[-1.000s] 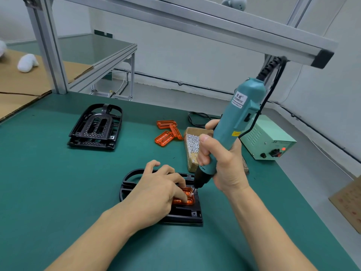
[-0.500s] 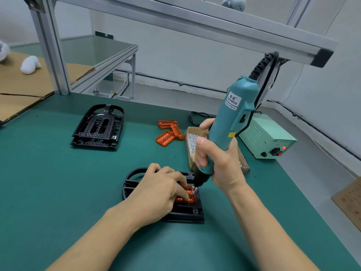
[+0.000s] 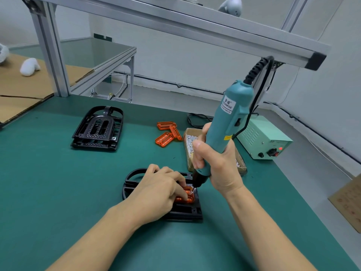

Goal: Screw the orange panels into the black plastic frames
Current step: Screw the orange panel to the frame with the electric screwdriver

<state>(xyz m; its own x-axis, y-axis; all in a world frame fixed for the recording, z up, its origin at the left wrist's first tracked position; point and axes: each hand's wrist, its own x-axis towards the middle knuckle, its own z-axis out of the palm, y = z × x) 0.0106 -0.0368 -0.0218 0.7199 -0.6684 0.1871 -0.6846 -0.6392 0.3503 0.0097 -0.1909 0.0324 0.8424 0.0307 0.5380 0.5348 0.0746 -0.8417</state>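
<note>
A black plastic frame [image 3: 187, 211] lies on the green mat in front of me with an orange panel [image 3: 188, 198] set in it. My left hand [image 3: 162, 190] rests on the frame, its fingers pressing the panel down and hiding most of it. My right hand [image 3: 216, 163] grips a teal electric screwdriver [image 3: 228, 122], held almost upright. The screwdriver's black tip [image 3: 197, 181] touches the panel's far right corner.
A stack of black frames [image 3: 97, 130] sits at the far left. Three loose orange panels [image 3: 168, 133] lie beyond the work. A cardboard box of screws [image 3: 190, 145] stands behind my right hand. A pale green power supply [image 3: 263, 139] is at the right, near the mat's edge.
The screwdriver has tilted more upright and its tip has stayed on the panel's corner. My left hand keeps pressing the panel. The view has shifted slightly.
</note>
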